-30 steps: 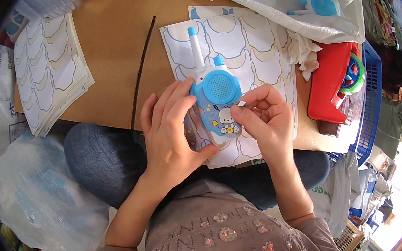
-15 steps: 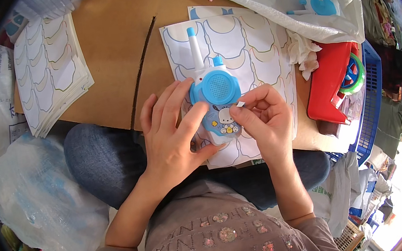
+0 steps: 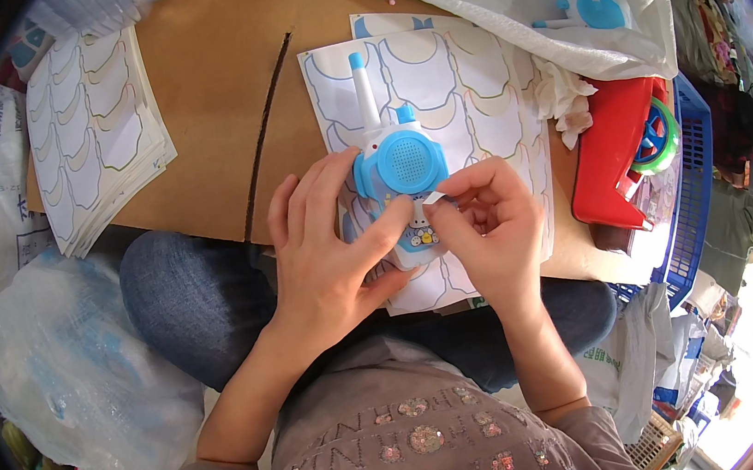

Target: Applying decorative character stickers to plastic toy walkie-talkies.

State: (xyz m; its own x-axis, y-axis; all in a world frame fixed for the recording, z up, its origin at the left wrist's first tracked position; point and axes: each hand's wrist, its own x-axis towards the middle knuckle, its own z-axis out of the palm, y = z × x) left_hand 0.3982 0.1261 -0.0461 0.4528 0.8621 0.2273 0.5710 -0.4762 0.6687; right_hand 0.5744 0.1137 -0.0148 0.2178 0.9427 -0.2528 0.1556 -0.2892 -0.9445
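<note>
A blue and white toy walkie-talkie [image 3: 407, 165] lies face up, its antenna pointing away from me, on printed sheets [image 3: 417, 63]. My left hand [image 3: 318, 251] grips it from the left side. The left index fingertip presses on its lower front, over a cartoon picture [image 3: 420, 236] that is partly covered. Between the thumb and index finger of my right hand [image 3: 495, 231] is a small white piece [image 3: 433, 198], just above the toy's front. It looks like paper or film. Whether it is attached to the toy, I cannot tell.
A brown cardboard sheet [image 3: 194, 98] with a dark slit lies underneath. Stacked printed sheets [image 3: 95, 128] sit at left. To the right are crumpled tissue [image 3: 562, 98], a red tape dispenser [image 3: 605, 162] and a blue basket [image 3: 692, 190]. More blue-white toys [image 3: 596, 6] rest on white cloth.
My right hand has shifted slightly left with the white piece, which now shows larger. The left index finger has slid right across the picture on the toy.
</note>
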